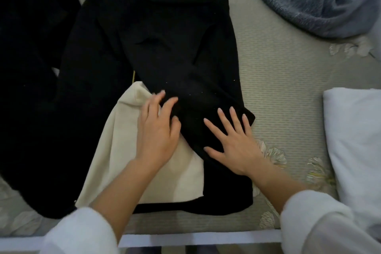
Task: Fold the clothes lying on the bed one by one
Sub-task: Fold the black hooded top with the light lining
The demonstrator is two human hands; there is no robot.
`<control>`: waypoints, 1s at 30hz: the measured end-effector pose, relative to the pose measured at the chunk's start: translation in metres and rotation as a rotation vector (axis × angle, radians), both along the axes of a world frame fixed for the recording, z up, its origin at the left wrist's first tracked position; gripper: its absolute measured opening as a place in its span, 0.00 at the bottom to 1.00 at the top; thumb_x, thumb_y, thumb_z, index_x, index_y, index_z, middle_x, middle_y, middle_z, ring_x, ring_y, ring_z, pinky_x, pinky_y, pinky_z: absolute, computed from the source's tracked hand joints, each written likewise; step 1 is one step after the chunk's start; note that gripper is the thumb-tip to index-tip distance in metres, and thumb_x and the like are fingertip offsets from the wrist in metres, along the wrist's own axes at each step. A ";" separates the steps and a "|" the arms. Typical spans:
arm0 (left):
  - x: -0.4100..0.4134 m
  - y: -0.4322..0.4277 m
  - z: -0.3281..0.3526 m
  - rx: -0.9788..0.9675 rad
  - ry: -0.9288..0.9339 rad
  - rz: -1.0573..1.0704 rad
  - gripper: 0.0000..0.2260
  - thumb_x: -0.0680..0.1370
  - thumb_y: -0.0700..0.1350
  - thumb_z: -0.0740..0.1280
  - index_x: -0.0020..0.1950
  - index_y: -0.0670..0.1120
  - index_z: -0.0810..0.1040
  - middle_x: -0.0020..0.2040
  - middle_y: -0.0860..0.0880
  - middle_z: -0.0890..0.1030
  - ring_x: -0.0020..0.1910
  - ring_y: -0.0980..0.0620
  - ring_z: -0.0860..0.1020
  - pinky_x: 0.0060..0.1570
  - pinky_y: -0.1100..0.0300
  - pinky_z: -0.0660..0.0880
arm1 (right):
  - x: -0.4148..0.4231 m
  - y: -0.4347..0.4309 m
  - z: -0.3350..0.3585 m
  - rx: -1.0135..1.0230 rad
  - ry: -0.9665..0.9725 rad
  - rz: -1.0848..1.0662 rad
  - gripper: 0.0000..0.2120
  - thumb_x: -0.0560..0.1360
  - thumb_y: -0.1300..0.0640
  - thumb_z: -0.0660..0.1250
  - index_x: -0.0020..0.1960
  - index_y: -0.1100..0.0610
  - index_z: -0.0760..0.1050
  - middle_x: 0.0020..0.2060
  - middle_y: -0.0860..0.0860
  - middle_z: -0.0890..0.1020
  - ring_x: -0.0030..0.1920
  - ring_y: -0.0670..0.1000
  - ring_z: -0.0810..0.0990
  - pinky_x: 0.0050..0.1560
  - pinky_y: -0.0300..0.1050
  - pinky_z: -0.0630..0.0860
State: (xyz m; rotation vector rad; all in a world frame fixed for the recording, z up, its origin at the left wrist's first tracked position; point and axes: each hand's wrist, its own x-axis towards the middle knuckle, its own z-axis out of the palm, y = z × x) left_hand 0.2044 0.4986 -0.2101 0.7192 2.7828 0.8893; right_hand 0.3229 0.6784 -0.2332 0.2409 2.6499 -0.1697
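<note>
One black top (pixel 156 47) with a cream inside lies spread out in the middle of the bed (pixel 278 88), right in front of us. A black flap (pixel 195 88) is folded slantwise over the cream. Our right hand (pixel 233 142) lies flat on that flap, fingers straight and spread wide, holding nothing. Our left hand (pixel 158 128) rests beside it, fingers a little bent, tips touching the cloth, gripping nothing. More black clothes (pixel 26 37) lie on the left. A fluffy blue-grey blanket (pixel 313 0) and a white pillow (pixel 354 140) sit on the right.
</note>
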 end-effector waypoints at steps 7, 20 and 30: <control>-0.040 -0.004 -0.054 -0.537 -0.049 -0.236 0.32 0.77 0.67 0.44 0.75 0.59 0.31 0.74 0.47 0.26 0.70 0.43 0.24 0.68 0.43 0.28 | 0.014 -0.011 -0.016 0.077 0.039 -0.063 0.32 0.75 0.32 0.38 0.75 0.41 0.33 0.77 0.52 0.38 0.76 0.56 0.34 0.74 0.58 0.35; -0.069 -0.034 -0.019 -0.045 -0.385 -0.270 0.25 0.80 0.56 0.56 0.76 0.57 0.57 0.79 0.53 0.49 0.76 0.57 0.42 0.73 0.55 0.42 | -0.039 -0.057 0.007 -0.021 0.263 -0.352 0.27 0.77 0.46 0.61 0.73 0.53 0.63 0.72 0.52 0.65 0.73 0.53 0.60 0.73 0.56 0.49; -0.121 -0.229 -0.003 0.076 -0.059 0.786 0.25 0.74 0.49 0.61 0.70 0.42 0.67 0.71 0.41 0.66 0.71 0.42 0.61 0.70 0.50 0.53 | -0.151 -0.207 0.002 -0.218 0.355 -0.035 0.32 0.75 0.41 0.55 0.76 0.48 0.56 0.77 0.52 0.57 0.77 0.53 0.48 0.74 0.54 0.41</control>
